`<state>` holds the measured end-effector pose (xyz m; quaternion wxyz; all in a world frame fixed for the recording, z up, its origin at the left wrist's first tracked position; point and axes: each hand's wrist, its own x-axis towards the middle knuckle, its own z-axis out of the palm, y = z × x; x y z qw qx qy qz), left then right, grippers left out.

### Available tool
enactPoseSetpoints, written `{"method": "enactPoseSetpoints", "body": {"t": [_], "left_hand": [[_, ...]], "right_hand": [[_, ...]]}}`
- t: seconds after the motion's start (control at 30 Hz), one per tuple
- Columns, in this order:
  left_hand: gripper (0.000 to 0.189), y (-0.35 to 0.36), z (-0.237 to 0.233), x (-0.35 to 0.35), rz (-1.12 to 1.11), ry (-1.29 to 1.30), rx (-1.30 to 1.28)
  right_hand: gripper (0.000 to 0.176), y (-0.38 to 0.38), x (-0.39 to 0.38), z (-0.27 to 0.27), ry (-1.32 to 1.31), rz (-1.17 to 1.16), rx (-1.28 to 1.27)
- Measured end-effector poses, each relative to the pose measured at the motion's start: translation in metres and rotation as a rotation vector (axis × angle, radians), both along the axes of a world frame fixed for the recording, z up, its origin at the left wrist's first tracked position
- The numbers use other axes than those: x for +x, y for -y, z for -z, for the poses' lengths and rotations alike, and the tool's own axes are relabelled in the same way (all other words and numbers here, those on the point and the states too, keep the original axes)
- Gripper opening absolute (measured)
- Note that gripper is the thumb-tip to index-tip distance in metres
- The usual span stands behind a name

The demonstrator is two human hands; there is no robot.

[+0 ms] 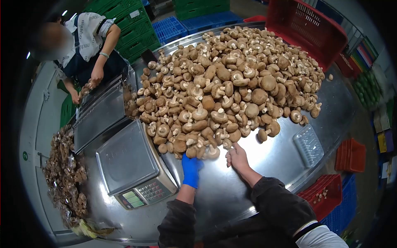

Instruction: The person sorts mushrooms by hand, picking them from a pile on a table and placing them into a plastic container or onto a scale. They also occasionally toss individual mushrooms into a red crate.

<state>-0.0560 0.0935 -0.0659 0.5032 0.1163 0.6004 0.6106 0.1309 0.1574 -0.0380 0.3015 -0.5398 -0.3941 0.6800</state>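
head view: blue-gloved left hand [191,170], bare right hand [237,157], grips unclear; tugging could topple heaped brown round-capped mushrooms [259,96].

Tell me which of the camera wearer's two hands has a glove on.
The left hand, the one nearer the scale: it wears a blue glove, while the right hand is bare.

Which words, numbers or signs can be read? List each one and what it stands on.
"2": round green sign at far left.
Co-worker's shirt: repeated lettering, too blurred to quote.
Scale display and keypad: too small.
White crate label: too small.
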Motion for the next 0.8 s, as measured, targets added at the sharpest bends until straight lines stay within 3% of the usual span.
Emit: {"method": "enactPoseSetpoints", "body": {"t": [0.23, 0.33, 0.6, 0.8], "left_hand": [[0.031, 0.038, -0.004, 0.025, 0.000, -0.048, 0.091], [0.046, 0.056, 0.004, 0.032, 0.015, -0.048, 0.069], [0.049, 0.077, -0.054, 0.022, 0.082, -0.031, 0.115], [0.051, 0.096, -0.109, -0.035, 0.031, -0.141, 0.137]], "right_hand": [[0.042, 0.035, 0.029, 0.001, -0.088, 0.030, -0.017], [0.046, 0.049, 0.041, -0.007, -0.115, 0.053, -0.029], [0.048, 0.055, 0.040, -0.035, -0.125, 0.006, 0.002], [0.049, 0.049, -0.020, -0.067, -0.179, -0.107, 0.074]]}}
